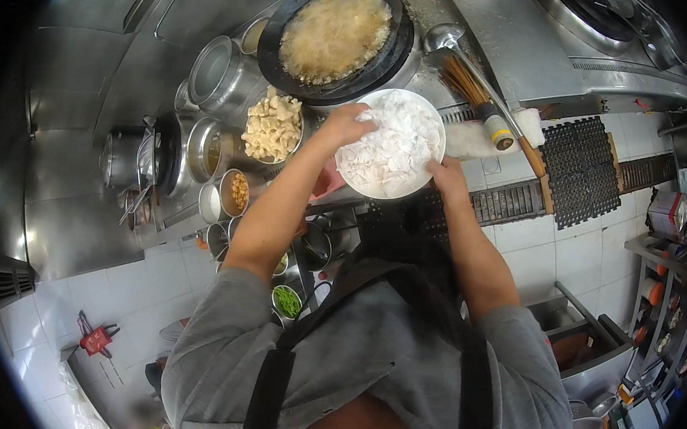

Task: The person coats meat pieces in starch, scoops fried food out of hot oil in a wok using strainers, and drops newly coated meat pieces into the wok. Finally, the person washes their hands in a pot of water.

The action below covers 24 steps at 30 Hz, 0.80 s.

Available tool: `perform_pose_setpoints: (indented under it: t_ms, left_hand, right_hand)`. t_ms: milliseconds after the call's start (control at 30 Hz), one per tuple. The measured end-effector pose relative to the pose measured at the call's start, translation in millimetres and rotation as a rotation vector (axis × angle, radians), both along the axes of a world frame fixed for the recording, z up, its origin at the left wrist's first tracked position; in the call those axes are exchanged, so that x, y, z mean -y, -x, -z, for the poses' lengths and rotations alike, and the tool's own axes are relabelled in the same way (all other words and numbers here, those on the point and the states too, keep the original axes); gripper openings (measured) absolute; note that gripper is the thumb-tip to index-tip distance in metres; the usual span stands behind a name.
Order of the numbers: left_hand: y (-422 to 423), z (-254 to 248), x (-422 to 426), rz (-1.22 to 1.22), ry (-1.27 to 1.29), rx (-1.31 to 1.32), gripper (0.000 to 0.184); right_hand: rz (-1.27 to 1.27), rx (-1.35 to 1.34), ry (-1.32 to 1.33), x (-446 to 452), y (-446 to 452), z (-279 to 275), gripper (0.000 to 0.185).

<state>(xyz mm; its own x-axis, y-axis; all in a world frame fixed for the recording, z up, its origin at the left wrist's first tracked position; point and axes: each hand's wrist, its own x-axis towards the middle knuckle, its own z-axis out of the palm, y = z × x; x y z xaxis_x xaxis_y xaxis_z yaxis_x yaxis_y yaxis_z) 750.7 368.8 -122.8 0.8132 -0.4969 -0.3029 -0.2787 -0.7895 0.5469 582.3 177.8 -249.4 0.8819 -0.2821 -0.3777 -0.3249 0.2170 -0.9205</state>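
A white bowl (442, 146) heaped with flour-coated pieces (395, 139) is in front of me, just below the wok. My right hand (448, 178) grips its rim on the right side. Over the left rim reaches my left hand (350, 125), its fingers bent and closed among the white pieces; their exact grip is partly hidden. Behind the bowl, a black wok (267, 49) holds bubbling, foamy oil (335, 37). Left of my left hand, a container is piled with pale, cut pieces (273, 125).
A ladle (478, 77) and a bamboo brush (473, 96) lie right of the wok. Metal pots (214, 73) and a bowl of orange-brown bits (239, 191) stand at left. Chopped greens (286, 301) sit lower down. Black matting (582, 170) covers some floor at right.
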Motion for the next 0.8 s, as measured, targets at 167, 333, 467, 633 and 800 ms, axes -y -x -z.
perform_pose_setpoints:
  t_ms: [167, 333, 467, 633, 800]
  left_hand:
    - [2.3, -21.5, -3.4, 0.037, -0.014, -0.037, 0.054]
    - [26.2, 26.7, -3.9, 0.274, -0.096, 0.29, 0.051]
    - [37.8, 31.4, 0.0, 0.196, 0.018, 0.408, 0.041]
    - [32.3, -4.5, -2.8, 0.136, 0.146, 0.389, 0.036]
    - [13.5, -28.3, -10.7, 0.054, 0.165, 0.289, 0.038]
  right_hand:
    - [-0.033, -0.028, 0.024, -0.2, -1.8, 6.1, 0.038]
    - [-0.018, -0.016, -0.001, -1.5, -2.9, 13.9, 0.043]
    - [0.004, -0.017, 0.022, -2.5, -4.3, 12.8, 0.043]
    - [-0.025, -0.028, 0.035, 0.7, -1.9, 9.9, 0.037]
    - [-0.02, -0.025, 0.022, -0.2, -2.5, -7.7, 0.04]
